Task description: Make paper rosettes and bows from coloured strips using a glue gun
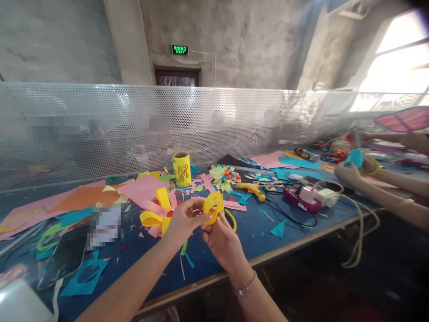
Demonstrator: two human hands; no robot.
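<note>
Above the front part of the blue table, both hands are on a looped yellow piece (pixel 214 206) that looks like paper. My left hand (pixel 188 218) pinches it from the left, with thumb and fingers closed on its edge. From below and the right, the fingertips of my right hand (pixel 224 241), with a bracelet at the wrist, close on its lower side. Just behind my left hand lie yellow paper loops (pixel 162 199) with pink strips. A yellow tube (pixel 181 170) stands upright farther back. Right of it are a layered paper flower (pixel 221 177) and a yellow-handled glue gun (pixel 252 189).
A phone (pixel 65 250) with a white cable lies at left, near cut blue paper (pixel 85 275). A magenta power strip (pixel 301 200) with loose cords sits at right, by the table edge. Another person's hands (pixel 350 174) hold blue paper there. A perforated metal screen (pixel 201 129) runs behind.
</note>
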